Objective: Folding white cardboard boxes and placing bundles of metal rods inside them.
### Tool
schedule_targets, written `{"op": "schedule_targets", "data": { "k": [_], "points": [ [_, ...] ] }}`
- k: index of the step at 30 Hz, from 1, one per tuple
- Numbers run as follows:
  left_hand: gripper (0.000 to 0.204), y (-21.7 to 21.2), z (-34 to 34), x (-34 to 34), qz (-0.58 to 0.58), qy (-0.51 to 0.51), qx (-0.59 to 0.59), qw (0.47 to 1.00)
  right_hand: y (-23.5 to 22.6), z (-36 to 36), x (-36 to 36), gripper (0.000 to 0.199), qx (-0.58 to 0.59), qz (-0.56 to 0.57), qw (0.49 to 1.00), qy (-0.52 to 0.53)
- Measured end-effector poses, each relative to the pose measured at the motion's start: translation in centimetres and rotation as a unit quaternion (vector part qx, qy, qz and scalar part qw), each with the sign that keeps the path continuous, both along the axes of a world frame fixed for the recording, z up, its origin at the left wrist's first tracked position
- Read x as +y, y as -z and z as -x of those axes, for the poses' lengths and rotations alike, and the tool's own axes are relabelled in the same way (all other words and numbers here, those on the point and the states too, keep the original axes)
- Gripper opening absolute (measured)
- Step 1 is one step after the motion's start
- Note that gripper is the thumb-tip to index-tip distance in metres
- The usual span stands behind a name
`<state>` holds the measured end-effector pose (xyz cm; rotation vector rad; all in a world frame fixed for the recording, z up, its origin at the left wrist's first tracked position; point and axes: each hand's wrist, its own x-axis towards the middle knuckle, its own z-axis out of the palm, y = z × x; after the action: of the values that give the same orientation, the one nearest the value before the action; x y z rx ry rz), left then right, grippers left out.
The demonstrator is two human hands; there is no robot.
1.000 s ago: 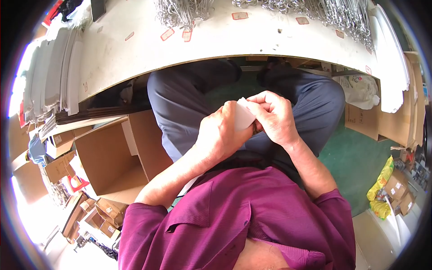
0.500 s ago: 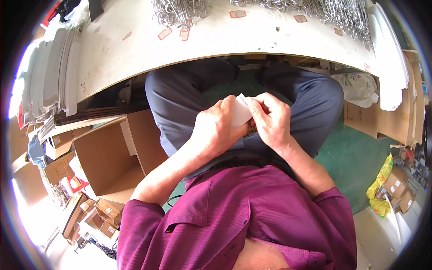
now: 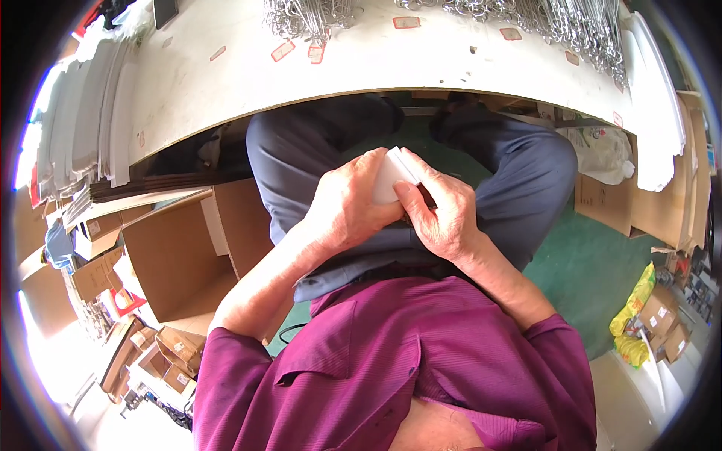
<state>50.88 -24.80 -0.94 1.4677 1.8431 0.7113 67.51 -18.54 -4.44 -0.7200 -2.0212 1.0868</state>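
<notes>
Both hands shifted slightly – left hand (image 3: 347, 207), right hand (image 3: 442, 214) gripping white card (image 3: 391, 179).

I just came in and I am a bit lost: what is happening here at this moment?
A seated person in a purple shirt holds a small white flat piece over the lap with both hands. The left hand grips it from the side, and the right hand pinches its edge. A white table with metal hooks stands in front.

Sunlight is washing over a white worktable (image 3: 226, 83), open cardboard boxes (image 3: 177, 255) are crowding the green floor (image 3: 594, 270) below
</notes>
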Motion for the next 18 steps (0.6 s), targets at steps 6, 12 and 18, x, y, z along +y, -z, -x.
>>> {"op": "schedule_targets", "data": {
  "k": [6, 12, 18],
  "points": [
    [0.049, -0.1, 0.3, -0.3, 0.020, 0.004, -0.009, 1.000, 0.8, 0.1, 0.1, 0.042, 0.005, -0.033, 0.999, -0.021],
    [0.049, -0.7, 0.4, 0.2, -0.015, 0.005, 0.014, 1.000, -0.9, 0.6, 0.3, 0.044, 0.019, 0.173, 0.984, -0.037],
    [0.063, -0.1, 0.6, -0.3, -0.013, 0.012, 0.006, 1.000, -0.1, 0.7, -0.2, 0.046, 0.002, 0.084, 0.996, -0.040]
  ]
}}
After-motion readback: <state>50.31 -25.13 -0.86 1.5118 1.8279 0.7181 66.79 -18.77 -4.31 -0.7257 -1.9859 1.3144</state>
